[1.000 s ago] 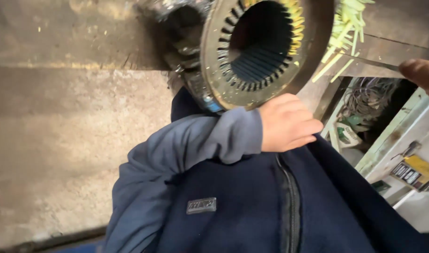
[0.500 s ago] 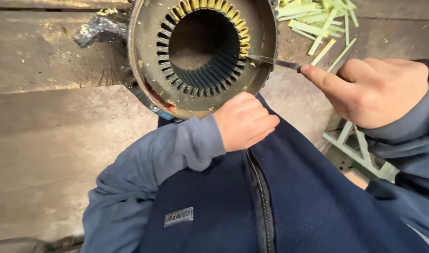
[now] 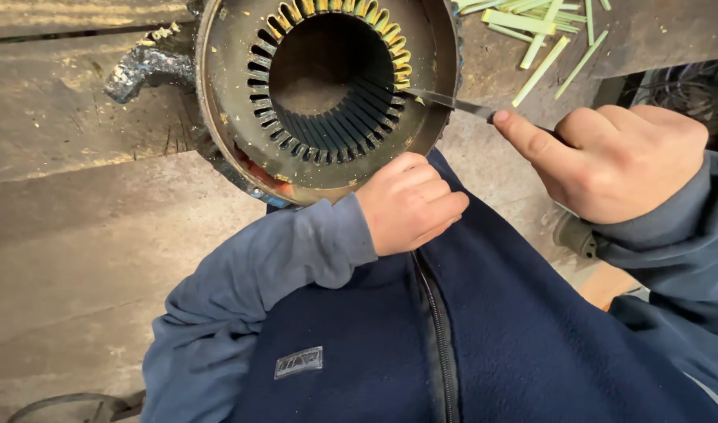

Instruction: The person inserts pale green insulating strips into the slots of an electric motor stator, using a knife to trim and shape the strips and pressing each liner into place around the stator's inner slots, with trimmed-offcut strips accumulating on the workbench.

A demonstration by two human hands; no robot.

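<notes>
The motor stator (image 3: pixel 327 94), a round steel housing with a ring of slotted laminations around its bore, rests on the worn wooden workbench (image 3: pixel 77 235) at the near edge, directly against the person's dark blue fleece jacket (image 3: pixel 468 329). The left hand (image 3: pixel 410 202) is closed into a loose fist and pressed against the lower rim of the housing, bracing it; whether the fingers hook the rim cannot be told. The right hand (image 3: pixel 617 157) grips a thin flat blade (image 3: pixel 445 100), index finger extended along its spine, with the tip reaching over the rim to the right side of the slot ring. Yellow insulation liners (image 3: pixel 390 55) line the upper and right slots; the lower and left slots appear bare. A scatter of pale green insulation strips (image 3: pixel 539 31) lies on the bench beyond the housing, and a lump of crumpled grey material (image 3: pixel 143 66) sits to the left. Risk assessment: the blade is loaded sideways with one finger, so a slip out of the slot could drive the tip across the laminations, or toward the bracing left hand, which sits near the blade path. The housing rests on its curved side, and uneven pressure could let it roll off the bench edge.
</notes>
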